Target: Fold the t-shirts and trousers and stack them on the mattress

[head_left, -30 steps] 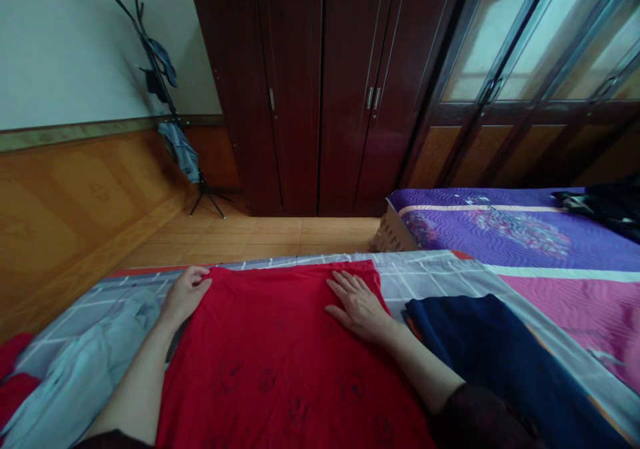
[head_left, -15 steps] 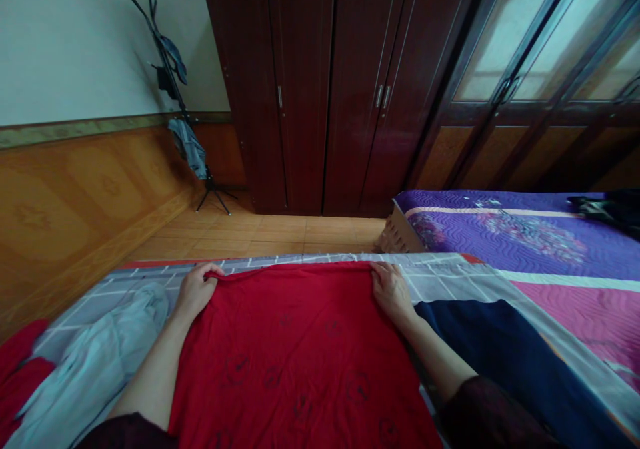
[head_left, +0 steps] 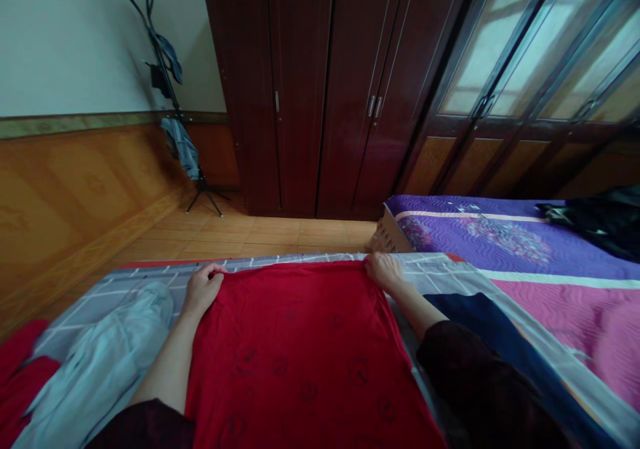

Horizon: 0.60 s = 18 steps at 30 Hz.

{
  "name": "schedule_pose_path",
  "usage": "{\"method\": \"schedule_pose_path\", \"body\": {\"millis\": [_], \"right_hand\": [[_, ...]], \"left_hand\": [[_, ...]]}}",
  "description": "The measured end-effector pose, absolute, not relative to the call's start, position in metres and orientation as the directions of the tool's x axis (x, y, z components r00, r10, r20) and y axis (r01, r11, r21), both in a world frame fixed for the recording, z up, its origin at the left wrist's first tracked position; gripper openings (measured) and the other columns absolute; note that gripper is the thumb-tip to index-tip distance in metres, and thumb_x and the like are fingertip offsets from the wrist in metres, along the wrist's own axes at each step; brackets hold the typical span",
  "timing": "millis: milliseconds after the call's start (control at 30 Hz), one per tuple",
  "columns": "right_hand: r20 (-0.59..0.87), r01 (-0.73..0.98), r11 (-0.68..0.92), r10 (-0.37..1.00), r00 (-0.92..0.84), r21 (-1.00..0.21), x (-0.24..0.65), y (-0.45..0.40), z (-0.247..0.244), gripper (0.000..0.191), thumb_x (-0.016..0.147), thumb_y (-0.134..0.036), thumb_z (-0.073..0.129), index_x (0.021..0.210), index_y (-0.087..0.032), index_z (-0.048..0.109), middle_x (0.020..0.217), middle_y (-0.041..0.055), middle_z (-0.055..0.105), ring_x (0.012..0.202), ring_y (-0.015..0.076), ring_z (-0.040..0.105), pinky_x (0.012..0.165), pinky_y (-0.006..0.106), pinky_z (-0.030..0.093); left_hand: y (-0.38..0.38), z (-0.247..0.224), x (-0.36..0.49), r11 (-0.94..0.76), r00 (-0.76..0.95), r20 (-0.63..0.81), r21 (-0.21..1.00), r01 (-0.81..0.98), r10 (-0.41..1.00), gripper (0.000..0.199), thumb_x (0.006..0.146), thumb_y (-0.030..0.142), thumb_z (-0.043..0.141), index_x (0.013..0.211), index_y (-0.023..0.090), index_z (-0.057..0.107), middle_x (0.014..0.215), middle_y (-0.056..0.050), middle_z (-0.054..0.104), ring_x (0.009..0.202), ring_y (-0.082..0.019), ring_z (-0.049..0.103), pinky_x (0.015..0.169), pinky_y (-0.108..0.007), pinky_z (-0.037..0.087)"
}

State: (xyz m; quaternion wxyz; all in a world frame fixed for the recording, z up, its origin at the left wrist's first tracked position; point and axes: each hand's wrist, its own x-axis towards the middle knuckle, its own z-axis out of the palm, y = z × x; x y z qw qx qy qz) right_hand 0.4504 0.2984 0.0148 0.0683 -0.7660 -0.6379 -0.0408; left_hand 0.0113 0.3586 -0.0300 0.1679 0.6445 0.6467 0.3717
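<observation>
A red garment with dark printed marks (head_left: 305, 349) is spread out in front of me, its far edge stretched between my two hands. My left hand (head_left: 204, 288) pinches the far left corner. The far right corner is gripped by my right hand (head_left: 383, 270), whose fingers are folded over the cloth. Left of it lies a crumpled pale blue-green garment (head_left: 110, 356), with another red cloth (head_left: 25, 376) beyond it at the frame's edge. A dark blue cloth (head_left: 505, 342) lies to the right, partly behind my right sleeve. Which kind of garment the red one is, I cannot tell.
Everything lies on a grey checked cover (head_left: 430, 269). To the right is a purple and pink quilted surface (head_left: 450, 229) with a dark garment (head_left: 610, 222) on it and a beige basket (head_left: 387, 232) beside it. Beyond stand a dark wardrobe (head_left: 300, 136) and a coat stand (head_left: 165, 76).
My right hand has shifted slightly left and up with its corner, and my right forearm has swung inward. My left hand still pinches its corner. The view has turned a little right.
</observation>
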Motion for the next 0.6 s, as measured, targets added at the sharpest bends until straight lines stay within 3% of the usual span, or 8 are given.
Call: {"method": "schedule_pose_path", "body": {"millis": [167,267,433,600], "right_hand": [[0.084,0.987,-0.16,0.984,0.156,0.033,0.448,0.302,0.017,0.027,0.091,-0.038,0.057,0.104,-0.015,0.06,0.103,0.0048,0.062,0.091,0.0172,0.061,0.08,0.038,0.051],[0.113,0.984,-0.167,0.981,0.159,0.067,0.448,0.3,0.017,0.021,0.094,-0.03,0.049,0.101,-0.013,0.061,0.099,0.0073,0.064,0.092,0.0193,0.061,0.08,0.037,0.049],[0.166,0.973,-0.217,0.965,0.202,0.078,0.442,0.301,0.025,0.029,0.093,-0.014,0.035,0.096,-0.009,0.063,0.09,0.018,0.067,0.085,0.0274,0.064,0.068,0.035,0.045],[0.203,0.995,-0.067,0.978,0.052,0.07,0.39,0.277,0.028,0.033,0.092,-0.016,0.035,0.113,-0.007,0.059,0.11,0.0226,0.061,0.106,0.0309,0.055,0.084,0.04,0.042]], "left_hand": [[0.359,-0.032,0.012,-0.116,-0.12,0.276,0.707,0.697,0.954,0.026,0.069,0.032,0.042,0.079,0.02,0.063,0.085,-0.004,0.07,0.086,-0.022,0.063,0.082,-0.029,0.047],[0.361,-0.034,0.011,-0.122,-0.129,0.29,0.708,0.696,0.948,0.032,0.074,0.038,0.042,0.088,0.019,0.064,0.09,-0.005,0.07,0.089,-0.022,0.064,0.082,-0.029,0.047],[0.363,-0.039,0.009,-0.124,-0.137,0.308,0.694,0.709,0.942,0.038,0.081,0.045,0.043,0.094,0.018,0.065,0.094,-0.008,0.07,0.091,-0.024,0.064,0.082,-0.03,0.047],[0.363,-0.04,0.01,-0.108,-0.16,0.324,0.672,0.733,0.932,0.032,0.081,0.04,0.047,0.095,0.018,0.066,0.098,-0.008,0.071,0.094,-0.023,0.064,0.083,-0.03,0.047]]}}
